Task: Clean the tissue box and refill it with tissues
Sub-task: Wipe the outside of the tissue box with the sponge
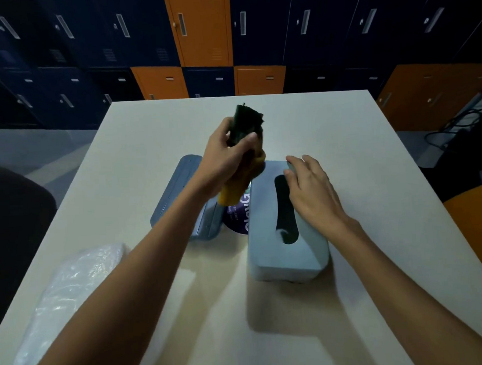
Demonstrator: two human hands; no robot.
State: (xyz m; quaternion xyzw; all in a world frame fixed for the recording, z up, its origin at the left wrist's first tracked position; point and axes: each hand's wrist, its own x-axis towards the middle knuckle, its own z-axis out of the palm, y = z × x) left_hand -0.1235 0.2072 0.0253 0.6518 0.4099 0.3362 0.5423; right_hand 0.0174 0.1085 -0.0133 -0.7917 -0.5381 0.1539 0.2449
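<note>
Head view: the left hand (227, 158) is gripping a sponge (245, 122) while the right hand (311, 188), fingers relaxed, is steadying the tissue box (288, 259), with the refill seemingly not yet done.

Dim room — navy lockers (87, 37) (some orange (201, 28)) behind pale table (343, 138).

Pale table (343, 138), holding four things. Under the right hand (311, 189): grey-blue tissue box (268, 236), slot facing up. Beneath the left hand (227, 158) and wrist: matching grey-blue tray (175, 185), lying flat. Wedged between those two: purple pack (237, 218), white lettering. Left of the left forearm: crumpled clear plastic bag (72, 289).
</note>
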